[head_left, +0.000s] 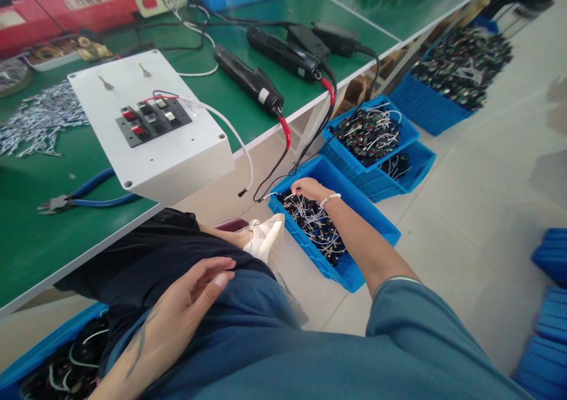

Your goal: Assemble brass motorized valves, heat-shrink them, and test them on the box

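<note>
My right hand [309,189] reaches down to the far left corner of a blue bin [372,223] on the floor. Its fingers are pinched together beside thin white cables [310,211]; whatever is between them is too small to make out. Black parts [325,240] with white leads fill much of that bin. Over my lap, my left hand [199,290] rests with loosely bent fingers, thumb apart, holding nothing. On the bench edge stands a white box [177,166] carrying a black terminal block [153,119] with red and white tabs. A white cable [237,131] hangs from it.
Black electric screwdrivers [250,81] with cords lie on the green bench [26,228]. Blue-handled cutters [95,190] and a pile of metal pins [44,116] are at left. Filled blue bins [354,181] line the floor at right; another [48,335] sits lower left.
</note>
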### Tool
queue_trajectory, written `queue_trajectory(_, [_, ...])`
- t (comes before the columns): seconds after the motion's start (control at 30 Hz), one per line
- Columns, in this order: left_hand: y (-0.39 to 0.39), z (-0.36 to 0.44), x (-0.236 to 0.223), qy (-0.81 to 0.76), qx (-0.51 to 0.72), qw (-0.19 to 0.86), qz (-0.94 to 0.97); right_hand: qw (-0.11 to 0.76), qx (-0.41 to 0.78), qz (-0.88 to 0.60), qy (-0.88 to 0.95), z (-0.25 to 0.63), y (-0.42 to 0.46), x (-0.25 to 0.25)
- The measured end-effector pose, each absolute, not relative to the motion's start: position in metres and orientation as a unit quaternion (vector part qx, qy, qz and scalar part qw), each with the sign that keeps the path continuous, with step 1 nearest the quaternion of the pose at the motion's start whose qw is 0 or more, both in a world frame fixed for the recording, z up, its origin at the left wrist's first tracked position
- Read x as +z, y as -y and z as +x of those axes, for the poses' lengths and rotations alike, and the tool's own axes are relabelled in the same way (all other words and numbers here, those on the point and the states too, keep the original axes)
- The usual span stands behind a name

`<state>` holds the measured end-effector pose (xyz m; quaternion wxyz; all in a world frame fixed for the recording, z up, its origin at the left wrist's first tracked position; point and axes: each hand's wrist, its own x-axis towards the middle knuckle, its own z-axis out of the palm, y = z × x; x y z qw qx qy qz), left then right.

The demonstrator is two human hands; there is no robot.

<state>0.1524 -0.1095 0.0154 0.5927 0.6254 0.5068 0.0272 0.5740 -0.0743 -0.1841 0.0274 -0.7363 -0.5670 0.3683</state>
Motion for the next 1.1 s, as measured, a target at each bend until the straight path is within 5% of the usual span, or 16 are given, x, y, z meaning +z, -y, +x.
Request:
queue_trajectory(0.33, [0.108,0.148,0.013,-0.505,0.019,0.594,0.626,0.004,0.366,-0.784,0.501,0.552,0.098,-0.208])
queue_trajectory(0.87, [0.105,0.144,0.009,-0.481,0.039,0.604,0.635,0.106,0.387,-0.824,0.400,0.517,0.125,-0.184])
queue_trajectory(1.1, [0.104,0.113,0.020,-0.504,0.093,0.564,0.648,0.310,0.437,-0.744,0.399,0.469,0.080,-0.161])
